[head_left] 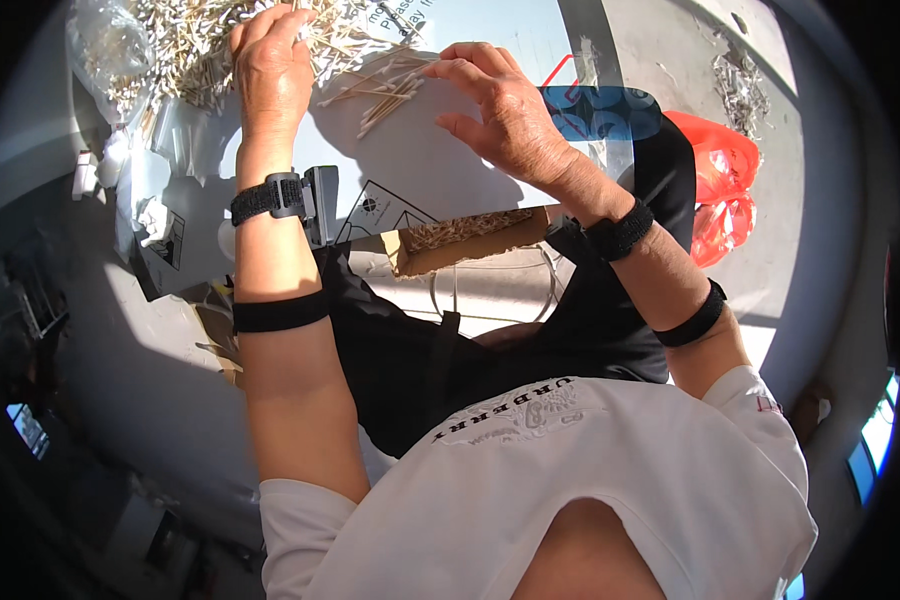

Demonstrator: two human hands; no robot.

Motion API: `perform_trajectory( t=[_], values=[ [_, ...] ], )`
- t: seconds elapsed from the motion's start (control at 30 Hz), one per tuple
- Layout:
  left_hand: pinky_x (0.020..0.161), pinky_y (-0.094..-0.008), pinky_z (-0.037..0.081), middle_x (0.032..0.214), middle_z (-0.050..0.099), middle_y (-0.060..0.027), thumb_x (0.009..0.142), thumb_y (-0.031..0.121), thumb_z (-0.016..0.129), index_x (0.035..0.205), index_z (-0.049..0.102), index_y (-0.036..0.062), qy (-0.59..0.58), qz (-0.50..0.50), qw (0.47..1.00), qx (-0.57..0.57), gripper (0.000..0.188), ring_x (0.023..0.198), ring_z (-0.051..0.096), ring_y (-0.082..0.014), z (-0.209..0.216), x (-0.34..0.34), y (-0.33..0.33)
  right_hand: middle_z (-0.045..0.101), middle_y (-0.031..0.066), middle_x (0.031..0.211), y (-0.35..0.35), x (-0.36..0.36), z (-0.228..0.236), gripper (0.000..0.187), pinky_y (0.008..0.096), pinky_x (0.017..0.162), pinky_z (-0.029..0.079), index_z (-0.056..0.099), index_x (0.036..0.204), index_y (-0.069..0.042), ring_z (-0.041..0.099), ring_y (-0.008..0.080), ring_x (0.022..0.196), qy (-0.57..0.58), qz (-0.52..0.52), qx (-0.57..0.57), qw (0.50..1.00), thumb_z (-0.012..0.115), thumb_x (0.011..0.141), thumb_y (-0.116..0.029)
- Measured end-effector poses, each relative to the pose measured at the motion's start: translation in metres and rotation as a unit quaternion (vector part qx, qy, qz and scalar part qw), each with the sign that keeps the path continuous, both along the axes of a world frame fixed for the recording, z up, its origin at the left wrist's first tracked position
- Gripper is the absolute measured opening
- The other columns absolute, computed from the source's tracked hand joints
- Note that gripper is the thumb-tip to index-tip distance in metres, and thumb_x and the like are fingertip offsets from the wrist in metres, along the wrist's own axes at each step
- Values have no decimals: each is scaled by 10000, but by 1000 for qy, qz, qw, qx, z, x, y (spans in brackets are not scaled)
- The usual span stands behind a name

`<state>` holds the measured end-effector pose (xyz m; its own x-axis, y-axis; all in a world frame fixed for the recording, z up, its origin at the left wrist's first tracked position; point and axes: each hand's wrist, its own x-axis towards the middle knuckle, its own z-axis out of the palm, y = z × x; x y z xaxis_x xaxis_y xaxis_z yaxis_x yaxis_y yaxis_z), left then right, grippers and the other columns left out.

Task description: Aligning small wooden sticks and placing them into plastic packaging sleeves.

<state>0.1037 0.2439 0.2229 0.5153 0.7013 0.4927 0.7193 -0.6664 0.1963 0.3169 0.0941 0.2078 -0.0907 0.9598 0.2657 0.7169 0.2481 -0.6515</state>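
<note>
A large heap of cotton swabs [190, 50] covers the far left of the grey-white tabletop [340, 165]. My left hand [275, 75] is at the heap's right side, its fingers curled together around cotton swabs, with a bit of white showing by the fingertips. To its right, a small loose group of cotton swabs [395, 88] lies fanned out on the table. My right hand [510, 115] is beside that group, thumb and fingers apart, its fingertips near the swab ends. Nothing shows in its grasp.
Clear plastic bags [110, 45] lie at the table's left. An open cardboard box [410, 262] with more swabs sits below the near edge. Blue patterned film [610, 112] is at the right edge. A red plastic bag [720, 160] and scattered swabs [740, 85] are on the floor.
</note>
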Motion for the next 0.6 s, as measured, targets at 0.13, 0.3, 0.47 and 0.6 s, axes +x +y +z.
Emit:
perform_trajectory(
  t=[0.13, 0.3, 0.47, 0.6],
  values=[
    [876, -351, 457, 990, 640, -67, 704, -117, 589, 957, 686, 78, -129, 13, 991, -31, 333, 968, 578, -271, -7, 2, -7, 486, 121, 1283, 43, -15, 1, 505, 434, 991, 413, 608, 1199, -145, 422, 326, 1219, -97, -46, 57, 993, 751, 715, -144],
    [866, -343, 472, 990, 633, -92, 704, -135, 565, 963, 663, 34, -179, 45, 981, -60, 325, 960, 593, -261, -4, -4, 0, 543, 113, 1173, 46, -24, -6, 288, 390, 930, 445, 678, 965, -70, 492, 304, 1084, -45, -1, 10, 999, 743, 689, -124],
    [898, -326, 462, 1048, 637, -83, 705, -142, 565, 990, 677, 36, -209, 83, 973, -53, 353, 1002, 595, -221, -7, -27, 23, 553, 94, 1058, 17, -26, -2, 253, 359, 868, 476, 650, 928, -48, 517, 278, 995, -25, 2, 26, 999, 727, 688, -73],
    [925, -329, 440, 1057, 629, -84, 703, -100, 606, 994, 681, 58, -204, 91, 974, -40, 340, 1031, 572, -231, -4, -25, 25, 557, 95, 1076, 7, -19, -4, 302, 366, 880, 465, 651, 953, -52, 518, 278, 986, -28, -6, 46, 999, 733, 665, -84]
  ],
)
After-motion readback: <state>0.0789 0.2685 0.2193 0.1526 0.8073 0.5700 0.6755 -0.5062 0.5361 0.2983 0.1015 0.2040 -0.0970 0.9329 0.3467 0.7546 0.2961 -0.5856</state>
